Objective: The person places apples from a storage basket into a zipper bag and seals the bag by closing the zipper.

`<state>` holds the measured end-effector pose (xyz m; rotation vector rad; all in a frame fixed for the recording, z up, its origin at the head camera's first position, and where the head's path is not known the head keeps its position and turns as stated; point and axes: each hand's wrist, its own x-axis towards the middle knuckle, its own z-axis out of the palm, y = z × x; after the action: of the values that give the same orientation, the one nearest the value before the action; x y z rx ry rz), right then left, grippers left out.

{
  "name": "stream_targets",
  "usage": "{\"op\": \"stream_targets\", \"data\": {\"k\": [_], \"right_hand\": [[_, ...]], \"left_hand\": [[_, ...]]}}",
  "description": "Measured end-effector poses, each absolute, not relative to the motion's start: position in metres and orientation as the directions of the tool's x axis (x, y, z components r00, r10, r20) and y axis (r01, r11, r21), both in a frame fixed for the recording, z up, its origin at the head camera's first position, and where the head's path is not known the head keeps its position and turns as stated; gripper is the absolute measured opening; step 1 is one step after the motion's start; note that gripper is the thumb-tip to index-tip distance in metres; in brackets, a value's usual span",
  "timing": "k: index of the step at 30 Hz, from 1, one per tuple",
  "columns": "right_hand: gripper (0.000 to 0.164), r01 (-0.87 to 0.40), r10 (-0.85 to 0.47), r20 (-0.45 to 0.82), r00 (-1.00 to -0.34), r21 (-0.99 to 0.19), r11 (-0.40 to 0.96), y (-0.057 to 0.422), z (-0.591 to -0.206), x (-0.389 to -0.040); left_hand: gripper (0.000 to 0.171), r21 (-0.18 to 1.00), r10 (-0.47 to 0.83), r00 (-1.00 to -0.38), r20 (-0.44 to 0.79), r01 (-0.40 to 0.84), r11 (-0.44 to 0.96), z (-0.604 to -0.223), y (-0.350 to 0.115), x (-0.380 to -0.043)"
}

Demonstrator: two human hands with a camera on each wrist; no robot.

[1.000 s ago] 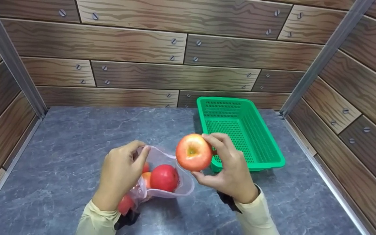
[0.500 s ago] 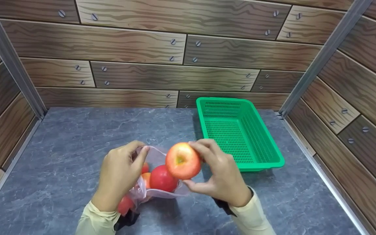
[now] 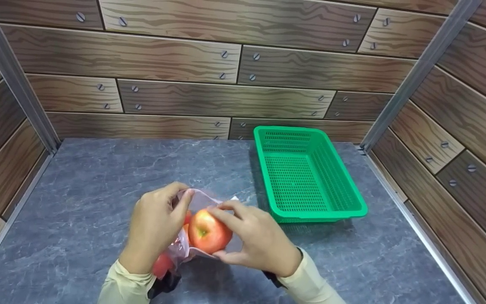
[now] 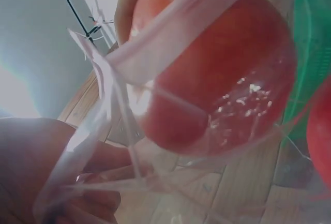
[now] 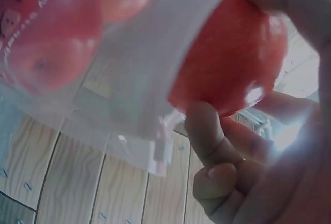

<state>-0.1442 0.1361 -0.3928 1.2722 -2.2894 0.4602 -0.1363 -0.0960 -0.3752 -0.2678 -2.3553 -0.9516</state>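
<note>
A red-yellow apple (image 3: pixel 210 231) is in my right hand (image 3: pixel 262 238), gripped between thumb and fingers at the mouth of a clear plastic bag (image 3: pixel 203 197). My left hand (image 3: pixel 155 230) pinches the bag's rim and holds the mouth apart. Lower in the bag lie more red apples, one apple (image 3: pixel 163 265) showing below my left wrist. Seen from the right wrist, the gripped apple (image 5: pixel 232 53) is partly behind the bag's edge, and printed film covers another apple (image 5: pixel 57 61). In the left wrist view, bag film crosses in front of a large apple (image 4: pixel 217 74).
A green perforated basket (image 3: pixel 298 181) stands on the grey marbled table (image 3: pixel 112 177), right of the bag, with nothing seen inside. Wood-patterned walls (image 3: pixel 175 99) with grey metal corner posts (image 3: pixel 420 71) close off the back and sides.
My right hand has carried the apple left and down, from beside the basket into the bag's mouth, covering the red apple seen there before. My left hand has stayed in place.
</note>
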Motion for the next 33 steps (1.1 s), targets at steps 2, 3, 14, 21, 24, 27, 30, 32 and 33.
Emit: {"op": "stream_targets", "data": {"k": [2, 3, 14, 21, 24, 27, 30, 32, 33], "right_hand": [[0.081, -0.865, -0.713, 0.557, -0.425, -0.016, 0.502, 0.134, -0.397, -0.145], [0.081, -0.871, -0.723, 0.557, -0.409, 0.0, 0.492, 0.133, -0.399, -0.146], [0.044, -0.937, -0.688, 0.673, -0.272, -0.022, 0.35, 0.14, -0.393, -0.157], [0.047, -0.829, -0.612, 0.642, -0.461, -0.064, 0.556, 0.147, -0.391, -0.167], [0.042, -0.809, -0.637, 0.589, -0.497, -0.05, 0.585, 0.144, -0.395, -0.169], [0.035, -0.817, -0.654, 0.574, -0.492, -0.044, 0.575, 0.141, -0.398, -0.172], [0.026, -0.826, -0.67, 0.559, -0.489, -0.049, 0.562, 0.14, -0.401, -0.175], [0.023, -0.827, -0.674, 0.549, -0.494, -0.057, 0.56, 0.141, -0.402, -0.176], [0.021, -0.826, -0.673, 0.547, -0.498, -0.062, 0.56, 0.141, -0.402, -0.177]], "left_hand": [[0.006, 0.568, -0.023, -0.812, 0.584, 0.388, 0.726, -0.375, -0.095, -0.136], [0.006, 0.567, -0.022, -0.81, 0.585, 0.39, 0.725, -0.375, -0.095, -0.137], [0.004, 0.575, -0.049, -0.804, 0.593, 0.38, 0.724, -0.375, -0.096, -0.138], [0.003, 0.582, -0.049, -0.815, 0.578, 0.369, 0.725, -0.375, -0.096, -0.138], [0.004, 0.583, -0.046, -0.82, 0.57, 0.364, 0.726, -0.375, -0.095, -0.138], [0.005, 0.584, -0.045, -0.824, 0.564, 0.36, 0.728, -0.374, -0.096, -0.138], [0.006, 0.583, -0.045, -0.826, 0.562, 0.357, 0.73, -0.375, -0.096, -0.137], [0.006, 0.581, -0.043, -0.826, 0.561, 0.357, 0.731, -0.375, -0.095, -0.137], [0.006, 0.582, -0.042, -0.827, 0.56, 0.357, 0.731, -0.375, -0.095, -0.137]]}}
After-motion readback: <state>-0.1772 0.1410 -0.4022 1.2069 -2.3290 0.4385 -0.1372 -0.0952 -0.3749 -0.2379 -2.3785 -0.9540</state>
